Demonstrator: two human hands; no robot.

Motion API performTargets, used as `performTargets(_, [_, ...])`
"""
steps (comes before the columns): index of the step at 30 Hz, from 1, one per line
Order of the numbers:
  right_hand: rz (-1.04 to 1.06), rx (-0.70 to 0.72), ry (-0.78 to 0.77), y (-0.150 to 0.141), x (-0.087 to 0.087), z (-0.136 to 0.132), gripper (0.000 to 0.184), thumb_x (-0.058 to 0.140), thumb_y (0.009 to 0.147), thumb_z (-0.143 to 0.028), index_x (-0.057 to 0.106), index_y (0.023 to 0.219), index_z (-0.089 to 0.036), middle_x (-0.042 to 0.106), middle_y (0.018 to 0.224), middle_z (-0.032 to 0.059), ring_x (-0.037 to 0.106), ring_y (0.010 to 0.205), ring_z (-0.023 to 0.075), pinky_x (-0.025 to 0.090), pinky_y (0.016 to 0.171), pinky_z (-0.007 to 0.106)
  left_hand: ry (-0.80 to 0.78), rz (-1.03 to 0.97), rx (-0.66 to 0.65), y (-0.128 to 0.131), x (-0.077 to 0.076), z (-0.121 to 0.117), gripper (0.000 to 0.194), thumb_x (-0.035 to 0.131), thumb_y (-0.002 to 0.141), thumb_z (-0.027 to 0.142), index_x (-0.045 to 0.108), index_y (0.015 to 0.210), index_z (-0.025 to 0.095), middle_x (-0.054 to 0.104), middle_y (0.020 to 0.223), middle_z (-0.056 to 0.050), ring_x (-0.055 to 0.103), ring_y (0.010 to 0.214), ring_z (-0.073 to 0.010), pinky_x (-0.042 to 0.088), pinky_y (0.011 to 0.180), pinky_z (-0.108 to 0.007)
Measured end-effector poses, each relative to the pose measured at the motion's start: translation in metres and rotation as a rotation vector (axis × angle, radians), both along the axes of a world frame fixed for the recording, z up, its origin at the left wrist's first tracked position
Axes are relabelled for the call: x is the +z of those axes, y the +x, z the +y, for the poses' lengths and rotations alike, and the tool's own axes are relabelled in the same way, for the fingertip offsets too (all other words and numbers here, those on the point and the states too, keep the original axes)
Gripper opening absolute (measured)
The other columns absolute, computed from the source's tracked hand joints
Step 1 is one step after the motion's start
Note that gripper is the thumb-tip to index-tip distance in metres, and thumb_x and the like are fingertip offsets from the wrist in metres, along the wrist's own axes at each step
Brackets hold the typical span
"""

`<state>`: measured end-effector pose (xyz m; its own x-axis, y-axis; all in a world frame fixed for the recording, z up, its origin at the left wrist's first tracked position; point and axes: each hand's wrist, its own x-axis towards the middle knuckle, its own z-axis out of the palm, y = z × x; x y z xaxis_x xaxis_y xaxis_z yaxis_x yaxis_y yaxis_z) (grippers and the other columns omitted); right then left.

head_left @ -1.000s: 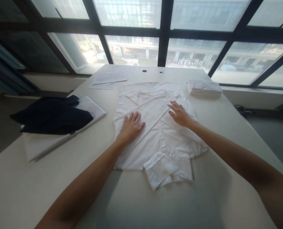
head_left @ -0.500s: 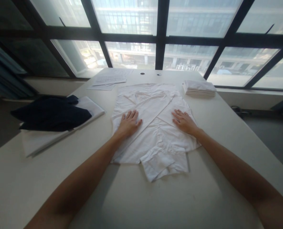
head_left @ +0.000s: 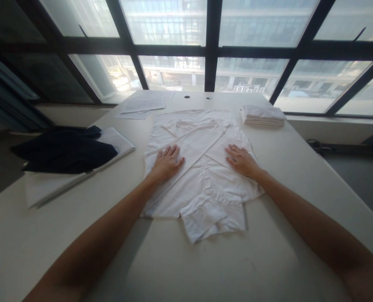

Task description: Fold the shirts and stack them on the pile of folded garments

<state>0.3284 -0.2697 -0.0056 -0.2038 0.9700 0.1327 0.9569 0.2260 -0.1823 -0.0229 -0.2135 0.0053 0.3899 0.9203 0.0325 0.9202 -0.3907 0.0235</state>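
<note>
A white garment [head_left: 202, 176], which looks like a shirt or blouse, lies spread on the white table [head_left: 186, 268]. Its front panels cross diagonally, and a gathered, ruffled end points toward me at the near edge. My left hand [head_left: 167, 162] rests flat on the left part of the cloth, fingers stretched out. On the right part lies my right hand [head_left: 242, 161], also flat with its fingers extended. Neither hand grips the fabric. Small patches of cloth are hidden under both palms.
To the left, a dark navy cloth [head_left: 68, 151] lies heaped on a folded white sheet [head_left: 57, 186]. Printed papers [head_left: 145, 102] lie at the back left. A neat stack of folded white cloth [head_left: 262, 115] sits at the back right. Large windows [head_left: 173, 71] stand behind the table.
My right hand has slid outward to the right and toward me, and now lies flatter on the cloth. My left hand stays on the left part. The view has shifted slightly.
</note>
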Motion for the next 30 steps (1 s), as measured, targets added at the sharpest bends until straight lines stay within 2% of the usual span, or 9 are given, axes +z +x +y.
performTargets(13, [0.024,-0.003,0.012,-0.0004,-0.0020,0.0010,0.055,0.038,0.105,-0.037,0.047,0.155,-0.015,0.037,0.165,0.0139,0.031,0.154,0.0279,0.023,0.125,0.054,-0.006,0.020,0.007,-0.0002,0.0029,0.0004,0.069,0.023,0.107,0.052,0.030,0.164,0.015,0.024,0.171,-0.011,0.020,0.158,-0.0295,0.018,0.127,-0.053])
performTargets(19, [0.025,-0.010,0.015,-0.0009,-0.0010,0.0002,0.055,0.038,0.105,-0.037,0.048,0.154,-0.015,0.039,0.164,0.0143,0.033,0.154,0.0277,0.024,0.125,0.053,0.000,0.027,0.011,0.0003,0.0035,0.0008,0.067,0.024,0.107,0.052,0.030,0.164,0.018,0.026,0.171,-0.010,0.021,0.158,-0.0288,0.018,0.127,-0.051])
performTargets(30, [0.027,-0.035,0.031,-0.0028,-0.0015,0.0008,0.053,0.040,0.105,-0.036,0.051,0.152,-0.016,0.042,0.163,0.0136,0.034,0.153,0.0274,0.025,0.125,0.053,-0.002,0.024,0.008,0.0013,0.0053,-0.0014,0.068,0.023,0.107,0.051,0.029,0.164,0.014,0.025,0.170,-0.011,0.020,0.158,-0.0291,0.018,0.127,-0.053])
